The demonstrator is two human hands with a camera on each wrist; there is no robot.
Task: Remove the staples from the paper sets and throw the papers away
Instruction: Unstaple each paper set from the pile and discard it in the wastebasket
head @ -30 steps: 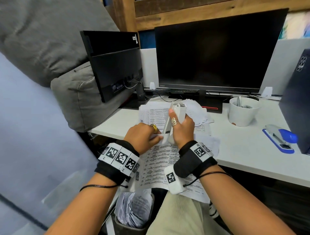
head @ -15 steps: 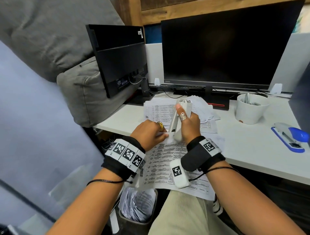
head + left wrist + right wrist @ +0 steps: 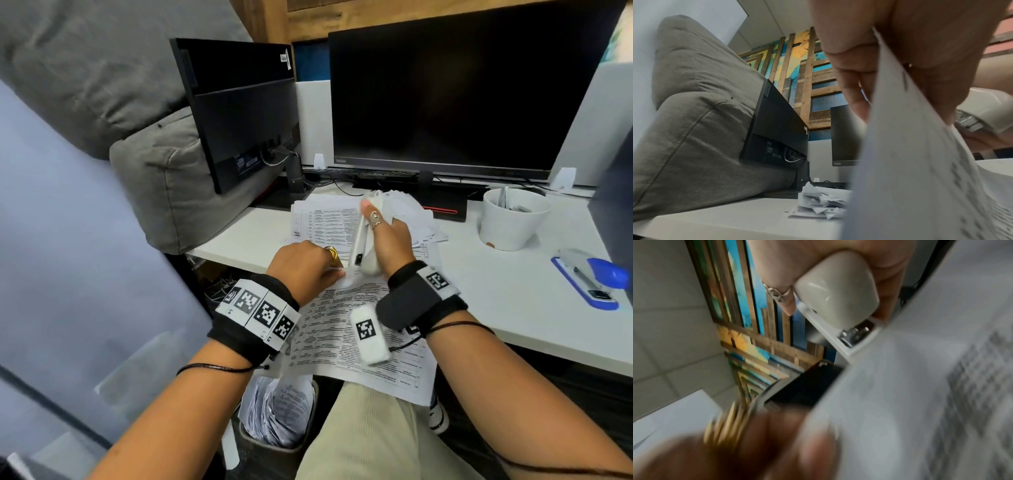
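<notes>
A printed paper set (image 3: pixel 342 329) hangs over the desk's front edge onto my lap. My left hand (image 3: pixel 305 267) pinches its top corner between thumb and fingers; the left wrist view shows the sheet (image 3: pixel 910 162) clamped in that pinch. My right hand (image 3: pixel 387 240) grips a white stapler (image 3: pixel 363 236) held upright, its lower end pressed at the pinched corner. The right wrist view shows the stapler (image 3: pixel 836 296) in the palm with its metal end (image 3: pixel 855 333) against the paper (image 3: pixel 920 386). The staple itself is hidden.
More printed papers (image 3: pixel 329 219) lie piled on the white desk (image 3: pixel 513 301) before a black monitor (image 3: pixel 462 96). A white cup (image 3: pixel 510 219) and a blue stapler (image 3: pixel 592 277) sit at right. A bin with discarded papers (image 3: pixel 277 411) stands under the desk by my knee.
Both hands keep the same grips on the paper corner and the white stapler; only the head view has drifted slightly.
</notes>
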